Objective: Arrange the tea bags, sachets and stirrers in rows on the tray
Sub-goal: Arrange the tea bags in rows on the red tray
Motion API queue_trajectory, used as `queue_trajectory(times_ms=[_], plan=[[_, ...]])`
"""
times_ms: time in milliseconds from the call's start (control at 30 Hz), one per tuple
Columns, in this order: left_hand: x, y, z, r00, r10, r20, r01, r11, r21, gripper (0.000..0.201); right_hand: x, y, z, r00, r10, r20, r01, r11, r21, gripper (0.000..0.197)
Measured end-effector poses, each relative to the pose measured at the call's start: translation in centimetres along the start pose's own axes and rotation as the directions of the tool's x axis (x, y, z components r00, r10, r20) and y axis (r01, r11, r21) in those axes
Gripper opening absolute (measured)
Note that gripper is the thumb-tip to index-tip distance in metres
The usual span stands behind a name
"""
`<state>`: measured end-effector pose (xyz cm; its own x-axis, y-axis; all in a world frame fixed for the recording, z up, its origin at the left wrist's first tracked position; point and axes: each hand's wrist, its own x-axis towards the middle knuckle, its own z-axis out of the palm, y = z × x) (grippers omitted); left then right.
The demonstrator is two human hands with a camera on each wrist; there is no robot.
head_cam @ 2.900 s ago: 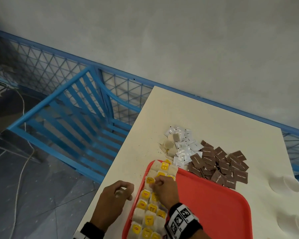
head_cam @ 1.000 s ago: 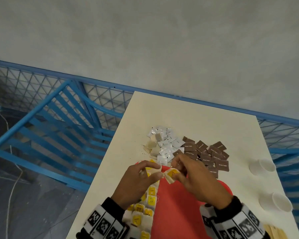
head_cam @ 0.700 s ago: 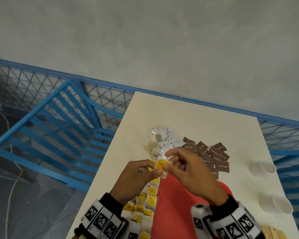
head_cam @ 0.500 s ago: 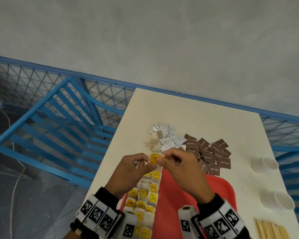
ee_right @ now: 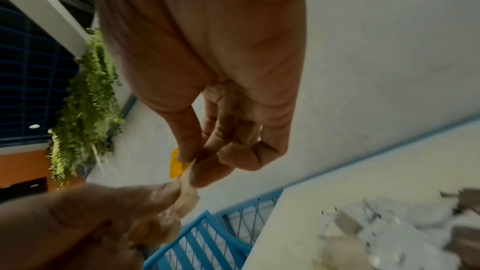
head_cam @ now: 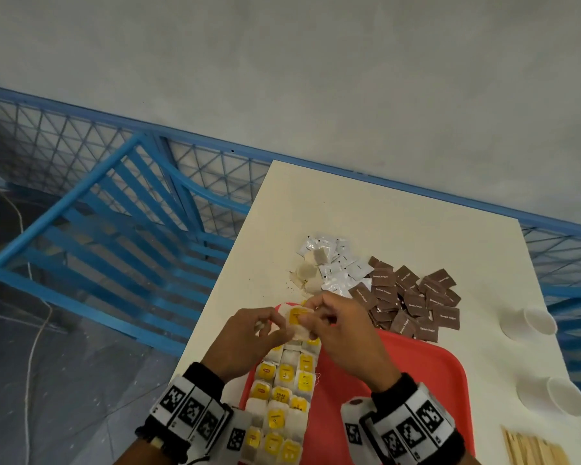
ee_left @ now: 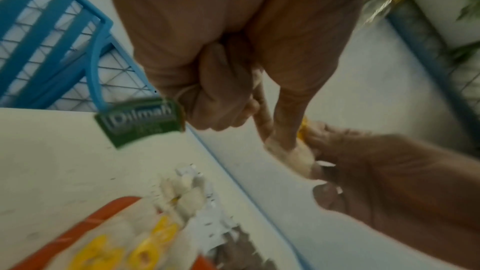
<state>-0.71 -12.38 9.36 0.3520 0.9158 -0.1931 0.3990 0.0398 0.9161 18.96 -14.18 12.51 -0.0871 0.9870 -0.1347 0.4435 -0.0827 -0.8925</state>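
Both hands are meeting just above the far end of the red tray (head_cam: 416,367), pinching the same tea bag (head_cam: 297,322) between them. From the head view, the left hand (head_cam: 249,337) is gripping its left edge and the right hand (head_cam: 342,333) is holding the right side, fingers curled in tight on both.

The left wrist view is showing something the head cam is missing: a green paper tag (ee_left: 141,121) with "Dilmah" on it is dangling on a thin string from the left hand's curled fingers. It's blurry, but the lettering is readable. The right wrist view is catching a yellow tag (ee_right: 176,163) sticking out between the right thumb and finger, with the soft, crumpled off-white bag below it.

On the tray, along its left side, flat tea bags with yellow tags (head_cam: 282,391) are lying in neat rows. Beyond the tray's far edge on the cream table (head_cam: 399,223), glossy white sachets (head_cam: 336,263) are sitting in a loose pile with a few bare tea bags mixed in, and matte brown square sachets (head_cam: 413,300) are heaped right beside them. To the right of the tray, two white cups (head_cam: 534,325) are lying on their sides, and pale wooden stirrers (head_cam: 534,448) are lying at its near right corner.
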Motion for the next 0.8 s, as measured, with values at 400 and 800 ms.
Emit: queue_trajectory(times_ms=[400,800], plan=[[-0.9,-8.2,2.3,0.983,-0.18,-0.039,0.183,0.928,0.324,0.014,0.0,9.7,7.0,0.935,0.347,0.076,-0.34,0.936,-0.096,0.017],[-0.3,-10.0,3.9,0.964,-0.264,-0.024,0.244,0.849,0.469,0.025,0.3,10.4,8.6,0.886,0.421,-0.194,-0.454,0.873,-0.177,0.017]])
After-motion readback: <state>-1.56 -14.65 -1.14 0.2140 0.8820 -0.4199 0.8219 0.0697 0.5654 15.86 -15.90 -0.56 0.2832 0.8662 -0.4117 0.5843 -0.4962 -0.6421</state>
